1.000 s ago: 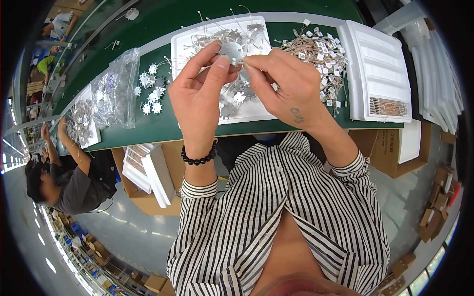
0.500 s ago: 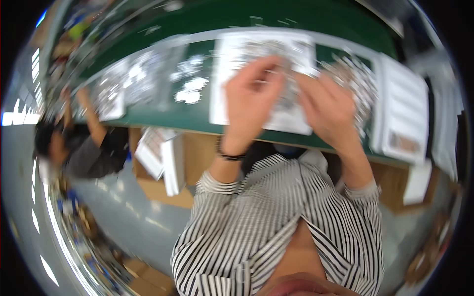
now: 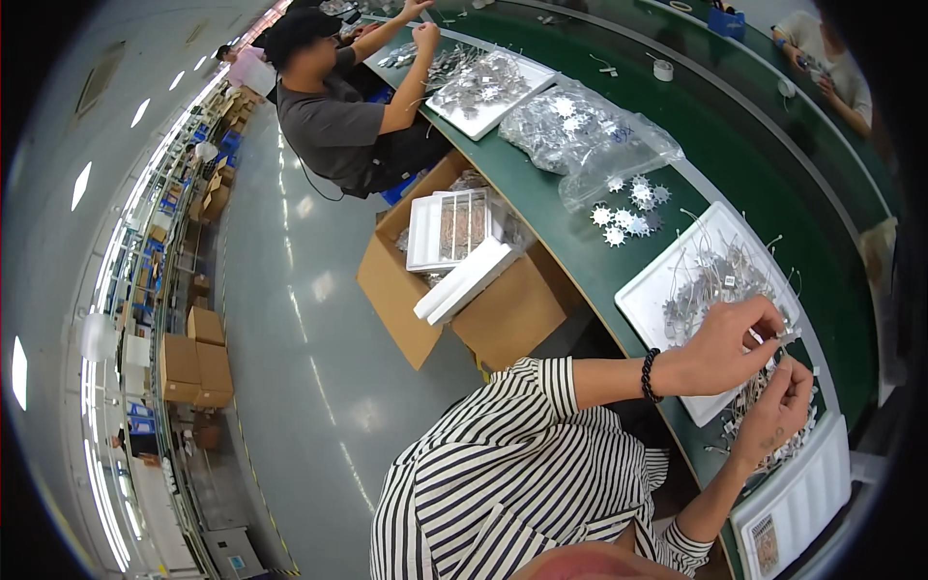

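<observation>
My left hand (image 3: 732, 340), with a dark beaded bracelet at the wrist, is closed in a pinch at a small silvery part (image 3: 789, 338). Just below it, my right hand (image 3: 776, 411) pinches the same part from the near side; its exact shape is too small to make out. Both hands are above the right end of a white foam tray (image 3: 650, 286), which bears a heap of silvery pieces with thin pale wires (image 3: 720, 275). More wired pieces (image 3: 737, 420) lie in a pile beneath and beside my right hand.
Star-shaped metal plates (image 3: 633, 220) and a clear plastic bag (image 3: 580, 126) of them lie left of the tray on the green bench (image 3: 590, 256). A white foam box (image 3: 797, 503) stands at right. A co-worker (image 3: 333, 106) sits further left, near an open carton (image 3: 401, 309).
My view has swung to the left, so the hands and tray now appear further right and the co-worker larger. Both hands stay close together, pinching.
</observation>
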### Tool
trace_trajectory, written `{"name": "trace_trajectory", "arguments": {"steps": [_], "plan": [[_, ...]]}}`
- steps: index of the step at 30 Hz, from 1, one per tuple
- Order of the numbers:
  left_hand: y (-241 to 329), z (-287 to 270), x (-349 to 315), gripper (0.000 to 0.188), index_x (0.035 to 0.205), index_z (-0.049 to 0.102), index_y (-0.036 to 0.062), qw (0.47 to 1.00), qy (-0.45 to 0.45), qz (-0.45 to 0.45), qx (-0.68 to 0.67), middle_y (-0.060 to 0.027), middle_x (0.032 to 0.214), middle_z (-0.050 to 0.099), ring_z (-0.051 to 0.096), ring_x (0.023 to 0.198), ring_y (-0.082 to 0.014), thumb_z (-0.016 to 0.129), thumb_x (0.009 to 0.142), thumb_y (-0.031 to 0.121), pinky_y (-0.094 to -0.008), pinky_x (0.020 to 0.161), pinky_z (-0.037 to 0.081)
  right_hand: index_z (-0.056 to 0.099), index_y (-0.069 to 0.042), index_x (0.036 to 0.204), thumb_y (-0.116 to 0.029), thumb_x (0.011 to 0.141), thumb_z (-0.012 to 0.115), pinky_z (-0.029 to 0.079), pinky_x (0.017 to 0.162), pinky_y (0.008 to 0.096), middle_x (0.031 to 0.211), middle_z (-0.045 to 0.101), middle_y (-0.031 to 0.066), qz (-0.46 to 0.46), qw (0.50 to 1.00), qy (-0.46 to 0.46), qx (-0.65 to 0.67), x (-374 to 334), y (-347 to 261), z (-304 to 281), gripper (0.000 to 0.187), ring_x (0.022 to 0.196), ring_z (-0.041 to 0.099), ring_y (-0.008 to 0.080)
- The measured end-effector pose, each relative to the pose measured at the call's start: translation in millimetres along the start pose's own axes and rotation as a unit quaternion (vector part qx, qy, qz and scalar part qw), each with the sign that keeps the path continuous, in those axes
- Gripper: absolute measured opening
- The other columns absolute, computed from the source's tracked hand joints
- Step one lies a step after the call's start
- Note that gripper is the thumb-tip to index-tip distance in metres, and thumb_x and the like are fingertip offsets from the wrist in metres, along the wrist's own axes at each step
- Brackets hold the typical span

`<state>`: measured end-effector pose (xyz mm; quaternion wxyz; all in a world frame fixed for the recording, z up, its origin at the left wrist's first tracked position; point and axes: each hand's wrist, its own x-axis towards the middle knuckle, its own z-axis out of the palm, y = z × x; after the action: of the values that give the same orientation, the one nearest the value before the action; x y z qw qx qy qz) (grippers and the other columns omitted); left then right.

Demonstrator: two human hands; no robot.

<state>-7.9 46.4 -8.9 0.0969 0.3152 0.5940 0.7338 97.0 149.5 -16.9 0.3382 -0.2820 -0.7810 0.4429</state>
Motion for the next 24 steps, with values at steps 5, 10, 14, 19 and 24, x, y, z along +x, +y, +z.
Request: {"name": "trace_trajectory", "arguments": {"steps": [5, 10, 14, 19, 24], "plan": [[-13, -10, -3, 0.02, 0.103, 0.066, 0.0049, 0.983, 0.102, 0.084, 0.125, -0.0048, 0.092, 0.066, 0.059, 0.074, -0.0136, 0.069, 0.084, -0.002, -0.0257, 0.067, 0.051, 0.069, -0.004, 0.098, -0.006, 0.092, 0.064, 0.045, 0.062, 0.0283, 0.084, 0.065, 0.0043, -0.178, 0.974, 0.054, -0.127, -6, -5, 26, 0.008, 0.068, 0.052, 0.0145], [2, -2, 0, 0.021, 0.109, 0.059, -0.003, 0.992, 0.082, -0.079, -0.052, -0.0141, 0.098, 0.069, 0.069, 0.082, -0.0166, 0.07, 0.091, -0.002, -0.0236, 0.075, 0.058, 0.066, 0.0, 0.09, 0.002, 0.089, 0.068, 0.036, 0.05, 0.0222, 0.068, 0.056, -0.0013, -0.163, 0.984, 0.073, 0.009, 5, -15, 26, 0.002, 0.055, 0.041, 0.008], [3, -1, -2, 0.021, 0.11, 0.056, -0.004, 0.993, 0.071, -0.059, -0.072, -0.0172, 0.108, 0.068, 0.072, 0.091, -0.0188, 0.069, 0.093, -0.003, -0.0249, 0.079, 0.059, 0.065, 0.001, 0.089, 0.002, 0.089, 0.067, 0.035, 0.05, 0.019, 0.067, 0.055, -0.0028, -0.136, 0.986, 0.06, 0.071, 5, -12, 23, 0.002, 0.055, 0.04, 0.005], [0, -5, -6, 0.021, 0.109, 0.056, -0.0028, 0.995, 0.066, -0.036, -0.068, -0.0182, 0.117, 0.067, 0.07, 0.092, -0.0188, 0.07, 0.093, -0.004, -0.0267, 0.08, 0.06, 0.066, 0.001, 0.089, 0.002, 0.088, 0.067, 0.035, 0.05, 0.0194, 0.067, 0.056, -0.0026, -0.133, 0.986, 0.052, 0.089, 5, -19, 27, 0.002, 0.055, 0.04, 0.0054], [-3, -10, -7, 0.022, 0.109, 0.056, -0.0017, 0.999, 0.037, -0.003, -0.03, -0.0199, 0.123, 0.065, 0.069, 0.096, -0.0197, 0.068, 0.091, -0.006, -0.0272, 0.08, 0.06, 0.066, 0.0, 0.089, 0.002, 0.088, 0.067, 0.034, 0.05, 0.0195, 0.066, 0.056, -0.0024, -0.171, 0.983, 0.049, 0.053, 7, -16, 31, 0.003, 0.055, 0.041, 0.0062]]}}
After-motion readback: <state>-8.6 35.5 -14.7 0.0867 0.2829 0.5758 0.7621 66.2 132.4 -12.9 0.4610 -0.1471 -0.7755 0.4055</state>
